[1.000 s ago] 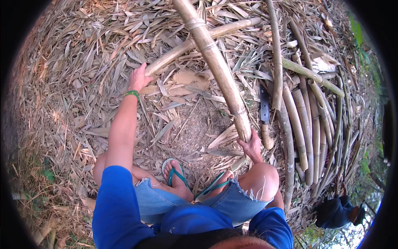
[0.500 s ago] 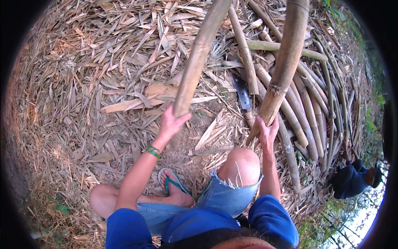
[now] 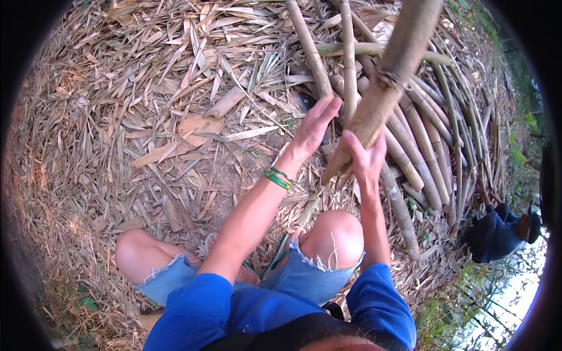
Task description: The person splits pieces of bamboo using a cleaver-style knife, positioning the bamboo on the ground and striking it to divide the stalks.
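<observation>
My right hand [image 3: 369, 159] is closed around the near end of a thick bamboo pole [image 3: 374, 111]. The pole slants up and away to the right, and its lower end looks split. My left hand [image 3: 313, 128] reaches across beside it, fingers stretched out, holding nothing that I can see. Just beyond those fingers lies a thin bamboo pole [image 3: 309, 50], with another slender pole [image 3: 349, 58] to its right. A machete [image 3: 307, 102] is on the ground under my left hand, mostly hidden by it.
Many cut bamboo poles [image 3: 430, 149] lie piled on the right, with a greenish pole [image 3: 383, 51] across them. Dry bamboo leaves [image 3: 111, 117] and husks cover the ground. A person in dark clothes [image 3: 494, 234] is at the far right. My bent knees [image 3: 336, 240] are close in front.
My left hand has let go of its pole and swung right, near the thick pole. A slender pole now lies over the pile. My right hand keeps its hold, shifted slightly left.
</observation>
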Demonstrator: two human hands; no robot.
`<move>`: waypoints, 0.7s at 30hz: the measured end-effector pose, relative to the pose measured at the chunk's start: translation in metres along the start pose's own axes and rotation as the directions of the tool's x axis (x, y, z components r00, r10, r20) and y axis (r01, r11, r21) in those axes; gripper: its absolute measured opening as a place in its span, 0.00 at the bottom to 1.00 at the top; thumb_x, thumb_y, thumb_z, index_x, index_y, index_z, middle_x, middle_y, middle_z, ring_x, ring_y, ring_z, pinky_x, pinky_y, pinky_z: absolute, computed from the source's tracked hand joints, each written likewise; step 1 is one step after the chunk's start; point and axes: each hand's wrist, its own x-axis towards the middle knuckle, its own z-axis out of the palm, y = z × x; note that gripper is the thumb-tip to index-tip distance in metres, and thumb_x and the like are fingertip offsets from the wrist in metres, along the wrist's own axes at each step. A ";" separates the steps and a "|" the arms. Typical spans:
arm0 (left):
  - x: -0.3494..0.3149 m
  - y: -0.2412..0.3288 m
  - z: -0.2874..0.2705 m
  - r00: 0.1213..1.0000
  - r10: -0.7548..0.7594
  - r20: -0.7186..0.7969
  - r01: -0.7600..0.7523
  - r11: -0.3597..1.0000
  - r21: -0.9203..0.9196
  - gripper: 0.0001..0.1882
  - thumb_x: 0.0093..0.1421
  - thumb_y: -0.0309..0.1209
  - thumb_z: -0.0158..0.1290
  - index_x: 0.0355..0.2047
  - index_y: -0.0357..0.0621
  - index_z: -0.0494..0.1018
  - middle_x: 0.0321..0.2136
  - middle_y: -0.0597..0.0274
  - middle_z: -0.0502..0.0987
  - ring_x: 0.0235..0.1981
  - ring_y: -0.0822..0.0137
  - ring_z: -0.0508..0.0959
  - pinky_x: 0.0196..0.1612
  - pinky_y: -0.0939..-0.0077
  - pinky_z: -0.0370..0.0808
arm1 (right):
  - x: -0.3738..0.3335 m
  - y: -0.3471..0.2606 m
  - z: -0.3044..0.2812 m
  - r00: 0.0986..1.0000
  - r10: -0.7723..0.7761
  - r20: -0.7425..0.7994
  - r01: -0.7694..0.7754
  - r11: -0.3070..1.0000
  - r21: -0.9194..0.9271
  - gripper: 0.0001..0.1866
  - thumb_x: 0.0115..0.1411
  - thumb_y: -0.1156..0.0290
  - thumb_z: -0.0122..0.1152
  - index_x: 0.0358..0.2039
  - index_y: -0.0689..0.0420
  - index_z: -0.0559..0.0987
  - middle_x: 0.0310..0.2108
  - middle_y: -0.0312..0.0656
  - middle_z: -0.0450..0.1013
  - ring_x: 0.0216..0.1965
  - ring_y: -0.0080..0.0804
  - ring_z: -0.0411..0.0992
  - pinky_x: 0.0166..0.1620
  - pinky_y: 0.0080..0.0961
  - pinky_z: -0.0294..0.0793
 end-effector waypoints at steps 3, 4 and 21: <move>0.013 0.042 -0.026 1.000 0.001 -0.009 0.001 0.965 0.262 0.45 0.51 0.49 0.67 0.61 0.33 0.63 0.48 0.45 0.76 0.50 0.58 0.78 0.57 0.61 0.73 | 0.014 -0.002 0.065 0.979 -0.028 0.203 0.047 0.995 -0.088 0.43 0.51 0.54 0.73 0.57 0.70 0.63 0.43 0.55 0.74 0.43 0.49 0.77 0.50 0.39 0.79; 0.018 0.050 -0.033 0.995 0.025 -0.101 0.011 0.940 0.342 0.39 0.49 0.39 0.71 0.56 0.34 0.67 0.43 0.50 0.78 0.43 0.61 0.81 0.50 0.66 0.80 | 0.020 0.007 0.079 0.951 -0.070 0.300 0.127 0.976 -0.177 0.46 0.51 0.51 0.72 0.58 0.71 0.63 0.46 0.58 0.73 0.48 0.53 0.76 0.54 0.41 0.77; -0.350 0.267 -0.394 0.570 0.629 -0.529 0.609 0.110 0.786 0.34 0.43 0.33 0.67 0.52 0.37 0.71 0.35 0.49 0.82 0.36 0.53 0.82 0.43 0.63 0.77 | 0.221 0.150 0.149 0.775 0.449 0.444 0.079 0.629 -0.773 0.40 0.40 0.45 0.75 0.41 0.71 0.81 0.42 0.60 0.80 0.46 0.45 0.80 0.48 0.33 0.78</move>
